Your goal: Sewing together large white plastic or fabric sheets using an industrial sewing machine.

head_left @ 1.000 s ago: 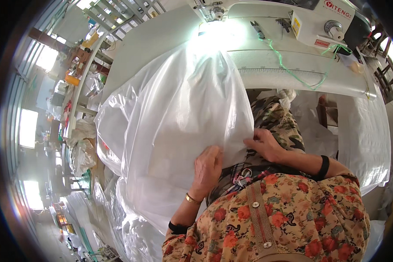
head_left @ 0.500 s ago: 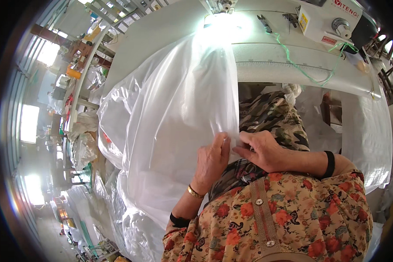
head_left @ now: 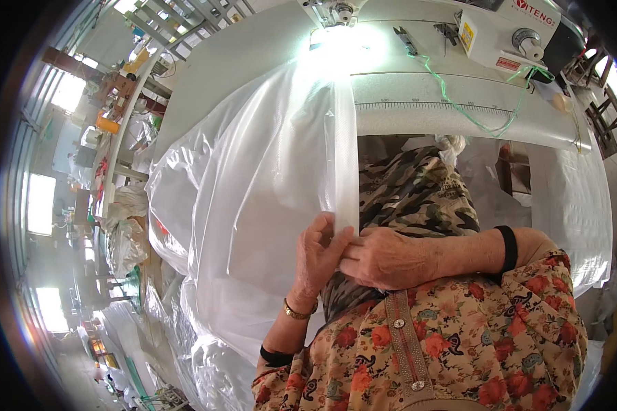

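A large translucent white plastic sheet (head_left: 267, 198) hangs from the lit sewing machine head (head_left: 336, 20) down toward my lap. Along its right side runs a straight folded edge. My left hand (head_left: 319, 250) pinches the sheet near this edge, thumb pointing up and right. Close against it, my right hand (head_left: 387, 259) curls its fingers onto the same edge; its fingertips are partly hidden behind the left hand. The upper end of the sheet lies in bright glare under the machine head, where the needle cannot be made out.
Thread snips (head_left: 406, 41) lie on the machine table (head_left: 253, 51), with a tangled green thread (head_left: 452, 103) trailing to the right. A control box with a handwheel (head_left: 521, 34) stands at the far right. More plastic sheeting (head_left: 572, 212) drapes at the right, and a cluttered bench (head_left: 120, 147) runs at the left.
The right edge of the sheet now shows a flat folded strip. My right hand has moved left and down against my left hand, its fingers closing on the edge. The whole view shifted slightly.
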A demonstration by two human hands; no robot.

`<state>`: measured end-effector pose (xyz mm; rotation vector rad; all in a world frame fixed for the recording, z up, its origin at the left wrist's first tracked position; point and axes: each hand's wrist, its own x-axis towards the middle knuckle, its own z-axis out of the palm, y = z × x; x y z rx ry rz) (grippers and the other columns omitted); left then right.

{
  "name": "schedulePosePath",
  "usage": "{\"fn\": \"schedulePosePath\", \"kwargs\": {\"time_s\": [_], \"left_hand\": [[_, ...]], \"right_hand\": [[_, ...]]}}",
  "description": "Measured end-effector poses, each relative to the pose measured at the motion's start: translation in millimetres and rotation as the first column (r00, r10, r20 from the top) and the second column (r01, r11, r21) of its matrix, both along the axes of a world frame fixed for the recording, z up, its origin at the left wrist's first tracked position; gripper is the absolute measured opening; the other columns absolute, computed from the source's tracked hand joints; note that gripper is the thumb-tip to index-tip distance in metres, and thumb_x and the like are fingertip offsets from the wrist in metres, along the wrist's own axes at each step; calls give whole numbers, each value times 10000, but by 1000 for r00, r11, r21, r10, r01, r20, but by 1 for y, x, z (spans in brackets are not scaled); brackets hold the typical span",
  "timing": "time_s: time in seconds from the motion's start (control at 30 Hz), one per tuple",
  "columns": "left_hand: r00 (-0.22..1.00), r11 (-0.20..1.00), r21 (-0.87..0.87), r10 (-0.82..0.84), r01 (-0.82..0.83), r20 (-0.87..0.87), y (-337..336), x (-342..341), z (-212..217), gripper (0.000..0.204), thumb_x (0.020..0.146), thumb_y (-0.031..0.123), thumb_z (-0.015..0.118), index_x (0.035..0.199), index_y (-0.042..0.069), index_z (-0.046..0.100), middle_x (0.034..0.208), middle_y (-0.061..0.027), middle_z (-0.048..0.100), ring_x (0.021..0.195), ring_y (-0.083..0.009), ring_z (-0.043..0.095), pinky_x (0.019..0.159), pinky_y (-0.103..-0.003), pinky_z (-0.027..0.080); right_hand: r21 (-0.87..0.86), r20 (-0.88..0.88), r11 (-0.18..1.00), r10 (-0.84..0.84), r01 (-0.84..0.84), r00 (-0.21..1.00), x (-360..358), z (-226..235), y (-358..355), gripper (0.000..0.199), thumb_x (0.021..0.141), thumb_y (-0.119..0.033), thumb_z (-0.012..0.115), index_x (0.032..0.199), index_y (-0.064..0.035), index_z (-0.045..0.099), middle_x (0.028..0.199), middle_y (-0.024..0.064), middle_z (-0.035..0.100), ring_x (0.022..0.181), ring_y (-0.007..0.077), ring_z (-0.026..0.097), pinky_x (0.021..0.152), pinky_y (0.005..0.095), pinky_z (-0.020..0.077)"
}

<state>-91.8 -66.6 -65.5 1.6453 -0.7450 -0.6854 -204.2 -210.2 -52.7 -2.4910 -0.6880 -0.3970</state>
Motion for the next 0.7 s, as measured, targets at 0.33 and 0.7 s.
{"fn": "schedulePosePath", "kwargs": {"time_s": [0.33,0.7], "left_hand": [[698,995,95,-64,-5,713,19,39,111,39,912,27,635,888,-2,627,657,-74,589,520,-162,522,499,-290,416],[490,908,351,-419,229,764,0,14,62,47,858,31,573,858,50,529,653,-117,562,567,-326,583,503,-406,454]], "right_hand": [[378,-313,758,-436,532,844,83,0,-52,141,906,-192,620,900,-55,655,851,137,678,800,325,661,718,405,519],[251,-356,955,243,-158,902,105,-30,-41,257,896,-204,599,1110,-80,668,1163,202,654,1093,385,604,969,440,464]]}}
